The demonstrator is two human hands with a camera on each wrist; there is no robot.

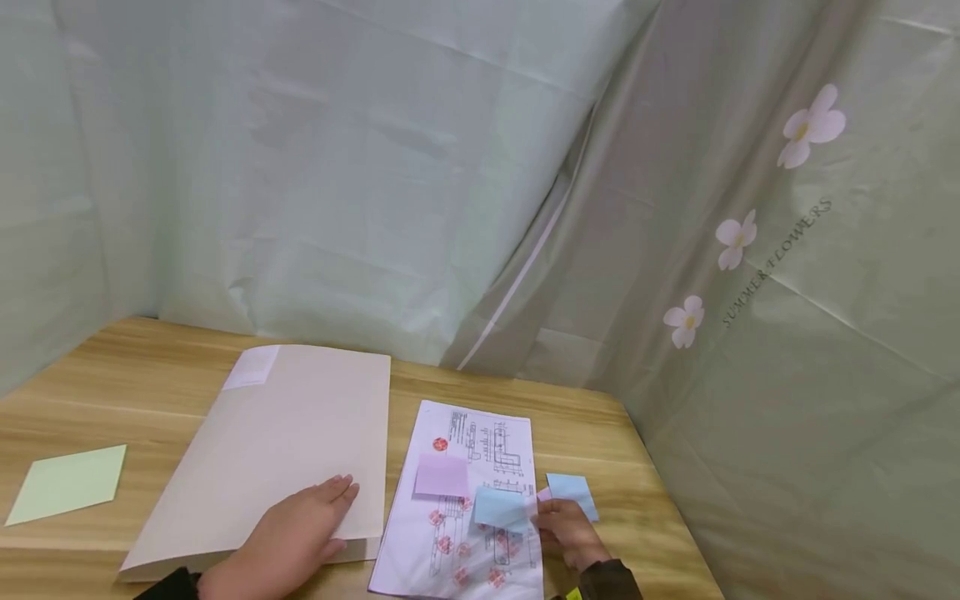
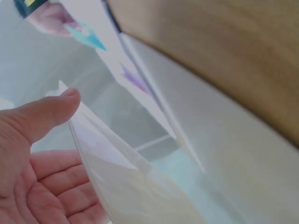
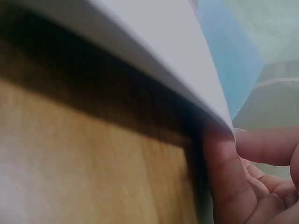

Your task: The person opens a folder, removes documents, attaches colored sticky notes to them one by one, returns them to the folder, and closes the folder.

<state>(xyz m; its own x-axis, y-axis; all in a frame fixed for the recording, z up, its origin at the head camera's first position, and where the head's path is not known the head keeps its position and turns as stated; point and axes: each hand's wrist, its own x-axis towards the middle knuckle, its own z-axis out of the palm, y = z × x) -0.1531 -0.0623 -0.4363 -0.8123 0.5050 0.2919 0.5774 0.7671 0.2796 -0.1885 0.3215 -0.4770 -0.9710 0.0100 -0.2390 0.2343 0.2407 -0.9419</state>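
A cream folder (image 1: 300, 425) lies on the left with its cover slightly raised along the near edge. My left hand (image 1: 281, 533) holds the cover near its lower right corner. In the left wrist view, the thumb (image 2: 70, 100) is on one face of the cover (image 2: 126, 182), with the fingers behind it. To the right is a stack of printed papers (image 1: 427, 525) with drawings and red stamps. My right hand (image 1: 570, 533) pinches its right edge between thumb and finger, as the right wrist view shows. A pink sticky note (image 1: 441, 475) and a blue sticky note (image 1: 501, 510) are on the top page.
Another blue note (image 1: 573, 492) juts out past the papers' right edge, beside a sliver of pink. A pale green sheet (image 1: 67, 485) lies at the far left of the wooden table (image 1: 442, 377). Grey-green curtains (image 1: 360, 183) hang behind and on both sides.
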